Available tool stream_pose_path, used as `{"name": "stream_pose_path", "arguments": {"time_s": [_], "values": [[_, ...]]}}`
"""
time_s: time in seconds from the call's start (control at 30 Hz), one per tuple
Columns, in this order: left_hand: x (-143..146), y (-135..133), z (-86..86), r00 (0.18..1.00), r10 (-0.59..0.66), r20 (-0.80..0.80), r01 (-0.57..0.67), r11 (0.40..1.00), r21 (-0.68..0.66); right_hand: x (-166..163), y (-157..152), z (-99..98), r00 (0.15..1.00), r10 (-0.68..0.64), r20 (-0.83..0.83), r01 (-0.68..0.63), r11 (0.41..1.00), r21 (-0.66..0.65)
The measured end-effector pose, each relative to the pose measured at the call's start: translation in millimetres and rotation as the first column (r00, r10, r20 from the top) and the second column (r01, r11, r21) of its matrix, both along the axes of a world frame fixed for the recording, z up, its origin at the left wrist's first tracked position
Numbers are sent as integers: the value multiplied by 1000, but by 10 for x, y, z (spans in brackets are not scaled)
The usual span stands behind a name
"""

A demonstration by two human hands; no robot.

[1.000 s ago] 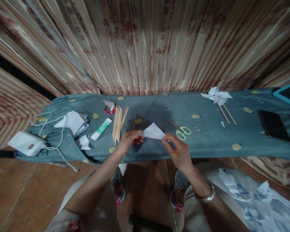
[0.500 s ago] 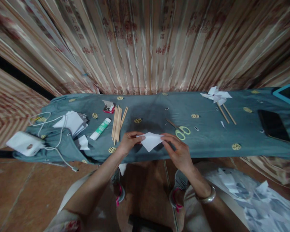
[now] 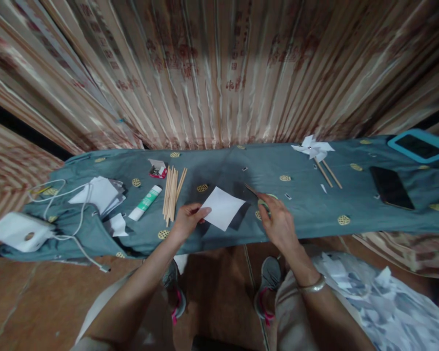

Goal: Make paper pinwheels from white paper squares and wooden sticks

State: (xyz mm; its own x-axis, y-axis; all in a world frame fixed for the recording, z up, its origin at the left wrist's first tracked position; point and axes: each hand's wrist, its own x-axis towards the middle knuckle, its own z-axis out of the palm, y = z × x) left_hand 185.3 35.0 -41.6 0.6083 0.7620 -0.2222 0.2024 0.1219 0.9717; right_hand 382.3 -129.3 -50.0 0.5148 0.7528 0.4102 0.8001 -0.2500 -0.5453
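Observation:
My left hand (image 3: 188,220) pinches the left corner of a white paper square (image 3: 223,208), which lies unfolded just above the blue-grey cloth (image 3: 307,209). My right hand (image 3: 276,220) has left the paper and rests over the handles of the yellow-green scissors (image 3: 262,200), fingers curled onto them; the blades point up and left. A bundle of wooden sticks (image 3: 171,187) lies left of the paper, with a green-and-white glue stick (image 3: 145,203) beside it.
A small red box of pins (image 3: 157,170), a stack of white paper (image 3: 97,193) and a white device with cable (image 3: 18,231) sit on the left. A paper pinwheel (image 3: 312,147), black phone (image 3: 391,187) and blue-cased tablet (image 3: 419,145) lie right. Paper scraps (image 3: 380,302) litter the floor.
The folded triangle has been opened into a flat square. My right hand let go of it and moved right onto the scissors. My left hand kept its hold.

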Motion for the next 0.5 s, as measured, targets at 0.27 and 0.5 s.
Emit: {"name": "stream_pose_path", "arguments": {"time_s": [0.27, 0.5], "values": [[19, 5, 62, 999, 33, 7, -33, 999, 35, 220, 50, -6, 978, -93, 188, 158, 915, -372], [31, 73, 75, 993, 107, 44, -109, 993, 51, 158, 62, 191, 975, -127, 180, 200, 852, -483]]}}
